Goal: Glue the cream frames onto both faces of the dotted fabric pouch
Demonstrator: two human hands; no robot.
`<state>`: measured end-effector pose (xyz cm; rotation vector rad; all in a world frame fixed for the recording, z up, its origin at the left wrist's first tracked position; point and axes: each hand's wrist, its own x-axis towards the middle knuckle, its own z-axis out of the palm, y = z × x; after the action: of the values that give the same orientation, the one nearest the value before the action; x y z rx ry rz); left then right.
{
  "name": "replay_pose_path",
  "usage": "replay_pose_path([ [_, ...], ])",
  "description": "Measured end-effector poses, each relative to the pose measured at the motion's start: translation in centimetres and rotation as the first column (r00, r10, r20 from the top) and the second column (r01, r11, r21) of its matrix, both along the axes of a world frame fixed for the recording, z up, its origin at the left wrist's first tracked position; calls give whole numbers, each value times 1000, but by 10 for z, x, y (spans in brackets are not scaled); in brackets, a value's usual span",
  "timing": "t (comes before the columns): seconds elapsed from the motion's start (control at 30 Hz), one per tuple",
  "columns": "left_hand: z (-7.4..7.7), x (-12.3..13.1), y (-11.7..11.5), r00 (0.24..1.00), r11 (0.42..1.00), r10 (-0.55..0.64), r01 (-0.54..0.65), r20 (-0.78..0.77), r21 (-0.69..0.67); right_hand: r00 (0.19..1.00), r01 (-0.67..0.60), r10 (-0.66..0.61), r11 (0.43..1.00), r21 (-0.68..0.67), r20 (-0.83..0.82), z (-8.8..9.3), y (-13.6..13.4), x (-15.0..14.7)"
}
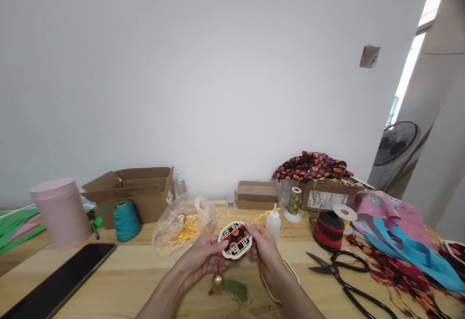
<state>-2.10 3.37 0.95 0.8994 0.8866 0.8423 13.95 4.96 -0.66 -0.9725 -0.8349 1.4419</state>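
Ornament is sitting between two hands above the table; left hand is pinching its left edge, right hand its right. Pale fretwork is already framing patterned cloth; bell is already showing below on red cord. Green tassel is lying alongside, attachment unclear. Work is looking well advanced; cannot tell what is remaining. Bottle is standing beyond, scissors resting rightward.

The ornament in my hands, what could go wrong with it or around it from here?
The bottle stands close by your right hand, so a careless move might tip it. The scissors lie with blades apart, tips toward your right forearm; reaching that way could nick you. The bell trails below the ornament on a red cord, so it may snag.
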Motion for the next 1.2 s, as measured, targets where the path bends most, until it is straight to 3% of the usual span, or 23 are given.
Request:
replay_pose_path([
  [0.17,-7,4,5,988,990,115,-123,107,70,998,-43,39,997,67,56,0,-4,-7],
  [0.67,-3,8,8,939,958,199,-247,281,147,978,-128,77,955,267,193,22,-17,-9],
  [0.83,-11,12,9,939,961,208,-248,274,120,980,9,-67,957,292,188,14,-10,-5],
  [1.0,-10,22,13,932,961,198,-245,304,125,950,243,-289,922,301,119,11,-4,1],
  [1.1,6,36,23,935,968,157,-209,317,138,885,424,-462,856,296,66,12,-8,5],
  [1.2,33,53,37,934,973,104,-166,343,158,773,602,-634,748,278,33,13,-10,13],
])
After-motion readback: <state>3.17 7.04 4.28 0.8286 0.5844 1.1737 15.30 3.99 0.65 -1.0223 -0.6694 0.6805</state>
